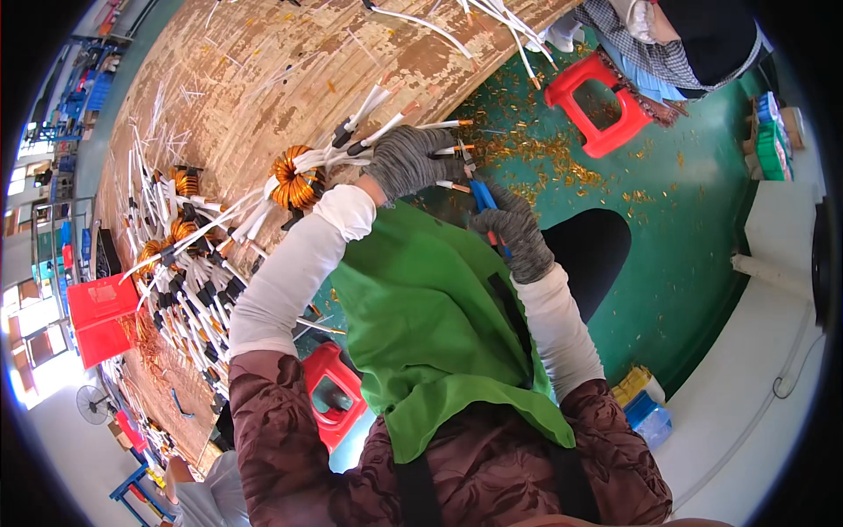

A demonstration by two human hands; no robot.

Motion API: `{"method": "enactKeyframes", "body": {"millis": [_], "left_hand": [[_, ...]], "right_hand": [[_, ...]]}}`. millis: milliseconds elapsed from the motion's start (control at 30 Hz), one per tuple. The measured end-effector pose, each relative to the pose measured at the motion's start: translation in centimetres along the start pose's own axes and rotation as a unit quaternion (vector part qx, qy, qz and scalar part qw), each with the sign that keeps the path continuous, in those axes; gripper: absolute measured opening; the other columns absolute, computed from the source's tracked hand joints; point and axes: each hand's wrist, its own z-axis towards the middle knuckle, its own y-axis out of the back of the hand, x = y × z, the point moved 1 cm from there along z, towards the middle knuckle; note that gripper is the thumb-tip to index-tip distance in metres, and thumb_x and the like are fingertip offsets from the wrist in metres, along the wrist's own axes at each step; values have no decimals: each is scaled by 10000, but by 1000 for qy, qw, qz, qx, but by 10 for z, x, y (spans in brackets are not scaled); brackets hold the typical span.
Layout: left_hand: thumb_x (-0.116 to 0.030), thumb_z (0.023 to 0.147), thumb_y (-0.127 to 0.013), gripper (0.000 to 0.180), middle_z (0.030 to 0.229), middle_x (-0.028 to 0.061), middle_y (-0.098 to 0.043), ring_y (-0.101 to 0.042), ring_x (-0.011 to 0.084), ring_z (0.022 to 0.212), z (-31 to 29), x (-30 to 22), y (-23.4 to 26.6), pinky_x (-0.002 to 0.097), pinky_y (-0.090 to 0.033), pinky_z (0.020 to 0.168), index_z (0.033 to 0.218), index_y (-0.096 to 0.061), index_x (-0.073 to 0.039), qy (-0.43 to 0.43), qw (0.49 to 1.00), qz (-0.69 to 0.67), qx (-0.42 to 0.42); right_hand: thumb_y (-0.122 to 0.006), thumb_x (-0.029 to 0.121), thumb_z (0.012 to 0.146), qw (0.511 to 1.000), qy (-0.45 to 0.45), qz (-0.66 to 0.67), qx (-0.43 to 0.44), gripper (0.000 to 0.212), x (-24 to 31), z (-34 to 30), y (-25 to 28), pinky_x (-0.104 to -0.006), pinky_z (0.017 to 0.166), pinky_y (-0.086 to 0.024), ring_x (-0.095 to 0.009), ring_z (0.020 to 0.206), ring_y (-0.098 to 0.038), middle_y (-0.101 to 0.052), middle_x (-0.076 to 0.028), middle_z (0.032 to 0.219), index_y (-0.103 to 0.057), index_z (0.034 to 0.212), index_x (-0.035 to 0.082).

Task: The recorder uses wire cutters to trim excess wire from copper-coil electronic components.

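Observation:
My left hand (408, 164), in a grey knitted glove, is closed around the white-sleeved leads (446, 125) of a copper-wound ring coil (297, 176). The coil rests at the table's edge, and bare copper shows at some lead tips. Several lead ends stick out past the glove on its right side. In my gloved right hand (518, 233) is a pair of pliers (482, 196) with blue and red handles. Its jaws are at the lead ends beside my left fingers; whether they bite on a lead is too small to tell.
A worn wooden table (263, 61) stretches along the left, bearing a pile of white-leaded coils (189, 303) and a red bin (101, 307). Amber scraps (562, 167) litter the green floor near a red stool (615, 140). Another person (711, 39) sits at upper right.

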Motion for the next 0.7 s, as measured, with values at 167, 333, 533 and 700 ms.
{"method": "enactKeyframes", "body": {"millis": [167,333,533,700], "left_hand": [[-431,671,-747,573,806,109,-671,-635,145,733,-1,-5,-3,281,-476,699,1124,-605,-109,78,990,-115,-17],[-357,700,-724,466,865,134,-652,-618,299,823,-3,-15,4,351,-474,773,1016,-614,-33,79,990,-118,4],[-96,776,-591,194,891,152,-592,-556,331,860,10,-11,-1,397,-448,763,958,-599,-30,-122,956,100,-246],[-62,795,-567,197,910,167,-571,-549,324,863,17,17,-1,389,-441,770,985,-583,-13,-60,982,116,-137]], "right_hand": [[-545,0,696,928,64,348,-115,478,-35,8,-14,-231,586,-429,-116,661,-508,-521,-23,796,-519,1167,79],[-539,18,728,950,140,119,-253,457,-43,12,64,-288,655,-461,-153,740,-536,-532,-53,874,-471,1180,38],[-589,47,689,917,172,-283,-220,552,-66,9,77,-310,733,-465,-209,828,-563,-544,-100,952,-454,1224,31],[-604,83,624,796,277,-496,-210,621,-43,33,46,-385,778,-453,-317,889,-555,-535,-161,970,-456,1227,66]]}}
